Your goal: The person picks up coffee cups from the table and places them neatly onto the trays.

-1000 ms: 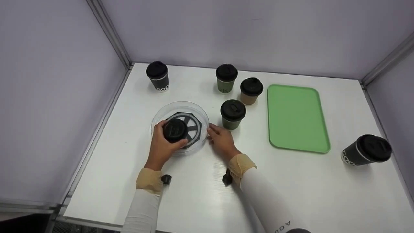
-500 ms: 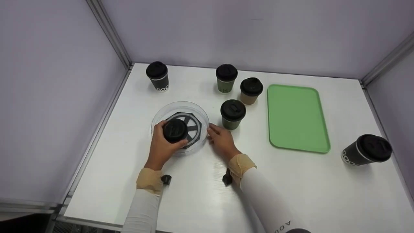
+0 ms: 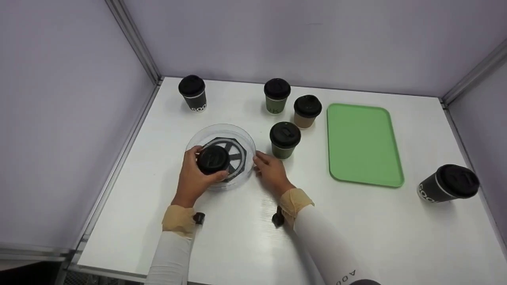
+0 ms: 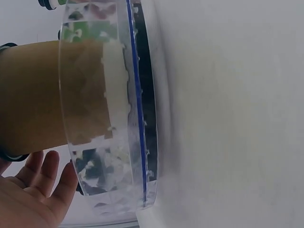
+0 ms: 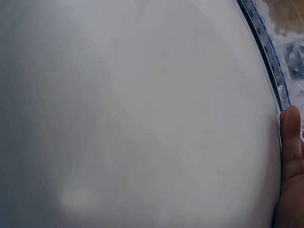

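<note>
A brown paper cup with a black lid [image 3: 214,159] stands inside a clear round tray [image 3: 237,132] that has a dark spoked octagon at its base. My left hand [image 3: 194,176] spreads round the cup's left and near sides, thumb by the lid. In the left wrist view its fingers [image 4: 50,166] lie nearly straight beside the brown cup wall [image 4: 33,95]. My right hand [image 3: 273,172] touches the tray's right rim with its fingertips. The right wrist view shows one straight finger [image 5: 290,130] against the tray's side.
Green lidded cups [image 3: 283,150] [image 3: 276,103] and a brown one [image 3: 304,120] stand right of and behind the tray. Dark cups are at the back left [image 3: 195,101] and far right [image 3: 435,190]. A flat green tray [image 3: 362,144] lies on the right. Walls enclose the white table [image 3: 237,245].
My left hand and wrist have shifted slightly left, its fingers loosening round the cup, and the lid has moved a touch left. The right hand stays at the rim.
</note>
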`<action>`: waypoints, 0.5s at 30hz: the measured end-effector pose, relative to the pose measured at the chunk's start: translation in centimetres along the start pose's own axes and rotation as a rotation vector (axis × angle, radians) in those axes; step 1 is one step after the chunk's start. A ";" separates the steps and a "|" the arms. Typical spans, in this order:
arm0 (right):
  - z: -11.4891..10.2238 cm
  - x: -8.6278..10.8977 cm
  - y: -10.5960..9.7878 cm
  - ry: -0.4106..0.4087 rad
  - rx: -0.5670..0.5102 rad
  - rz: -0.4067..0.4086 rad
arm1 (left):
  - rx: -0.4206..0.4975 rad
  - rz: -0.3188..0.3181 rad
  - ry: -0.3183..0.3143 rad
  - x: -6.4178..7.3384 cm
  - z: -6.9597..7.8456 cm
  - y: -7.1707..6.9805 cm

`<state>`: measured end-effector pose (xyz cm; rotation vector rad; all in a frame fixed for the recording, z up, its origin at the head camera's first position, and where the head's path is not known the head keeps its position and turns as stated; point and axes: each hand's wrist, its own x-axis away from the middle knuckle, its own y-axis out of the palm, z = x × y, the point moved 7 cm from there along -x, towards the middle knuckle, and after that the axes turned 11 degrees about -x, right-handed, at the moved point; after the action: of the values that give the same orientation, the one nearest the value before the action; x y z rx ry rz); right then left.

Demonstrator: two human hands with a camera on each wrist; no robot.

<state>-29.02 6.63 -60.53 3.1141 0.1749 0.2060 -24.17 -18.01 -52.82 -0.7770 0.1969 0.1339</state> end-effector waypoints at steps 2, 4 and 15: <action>0.0 0.0 0.0 0.001 0.006 0.000 | 0.006 -0.001 0.008 0.0 0.1 -0.2; -0.1 0.1 0.0 0.002 0.009 0.002 | 0.007 0.002 0.019 0.0 0.2 -0.5; -0.2 0.2 0.0 0.025 -0.010 -0.006 | -0.032 0.064 0.043 -0.9 0.3 -1.9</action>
<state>-28.83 6.63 -60.32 3.1023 0.1824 0.2449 -24.61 -19.20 -51.12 -0.8065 0.2606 0.1811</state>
